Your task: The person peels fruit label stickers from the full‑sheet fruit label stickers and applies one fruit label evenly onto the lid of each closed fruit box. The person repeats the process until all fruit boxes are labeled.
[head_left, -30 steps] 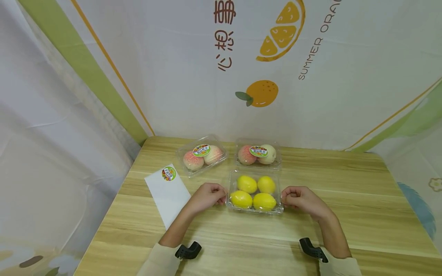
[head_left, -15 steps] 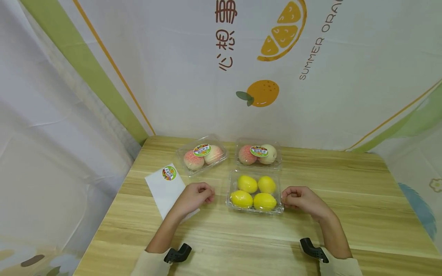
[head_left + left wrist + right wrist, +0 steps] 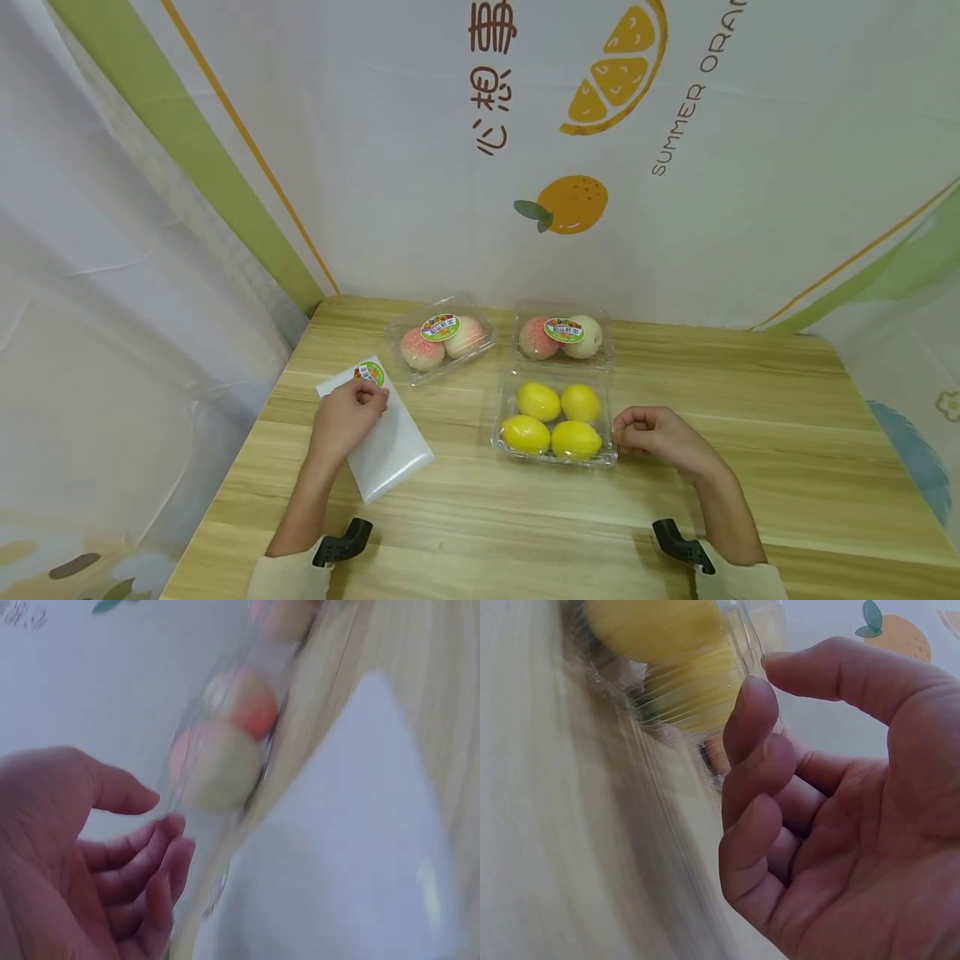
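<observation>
A clear plastic box (image 3: pixel 500 423) of yellow lemons (image 3: pixel 538 402) stands mid-table. My right hand (image 3: pixel 652 435) is at its right side, pinching the clear edge between thumb and curled fingers; in the right wrist view the fingertips (image 3: pixel 751 697) overlap the box's edge. My left hand (image 3: pixel 347 417) hovers over a white sheet (image 3: pixel 390 458) bearing an oval fruit sticker (image 3: pixel 372 372), which the hand partly covers. Its fingers are loosely curled, with a gap to the thumb and nothing held, as the left wrist view shows.
Two clear boxes of peaches sit at the back: the left box (image 3: pixel 410 379) is turned at an angle, the right box (image 3: pixel 600 360) stands behind the lemons. Both carry oval stickers. A printed curtain (image 3: pixel 420 167) hangs behind the wooden table (image 3: pixel 495 533).
My left hand has left the lemon box's left side and moved left to above the white sheet. The right hand has stayed at the box's right edge, and the boxes have not moved.
</observation>
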A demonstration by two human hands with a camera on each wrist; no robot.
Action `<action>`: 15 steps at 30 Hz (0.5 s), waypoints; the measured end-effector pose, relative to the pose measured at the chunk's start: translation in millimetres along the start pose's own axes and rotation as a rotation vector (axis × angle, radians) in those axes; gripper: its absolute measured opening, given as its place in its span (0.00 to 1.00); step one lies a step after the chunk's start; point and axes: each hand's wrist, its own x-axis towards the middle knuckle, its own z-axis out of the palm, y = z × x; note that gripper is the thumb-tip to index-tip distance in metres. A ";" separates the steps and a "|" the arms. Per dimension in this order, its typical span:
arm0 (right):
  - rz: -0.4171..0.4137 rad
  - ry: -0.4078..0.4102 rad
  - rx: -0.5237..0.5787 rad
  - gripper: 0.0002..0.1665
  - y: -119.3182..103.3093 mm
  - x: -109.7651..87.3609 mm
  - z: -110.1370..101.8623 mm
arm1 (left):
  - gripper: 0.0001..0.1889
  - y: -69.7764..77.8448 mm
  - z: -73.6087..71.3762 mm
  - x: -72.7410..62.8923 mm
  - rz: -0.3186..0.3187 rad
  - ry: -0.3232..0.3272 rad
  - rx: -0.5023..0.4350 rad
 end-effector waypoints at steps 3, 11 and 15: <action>-0.008 -0.013 0.006 0.08 0.0 0.4 -0.8 | 0.16 -14.5 -14.8 3.7 -0.079 0.077 0.070; -0.019 -0.025 0.007 0.08 0.6 1.1 -2.3 | 0.35 -39.8 -38.8 7.7 -0.284 0.026 0.153; -0.013 -0.029 0.012 0.08 1.5 1.4 -2.4 | 0.38 -46.2 -39.3 10.8 -0.278 0.003 0.191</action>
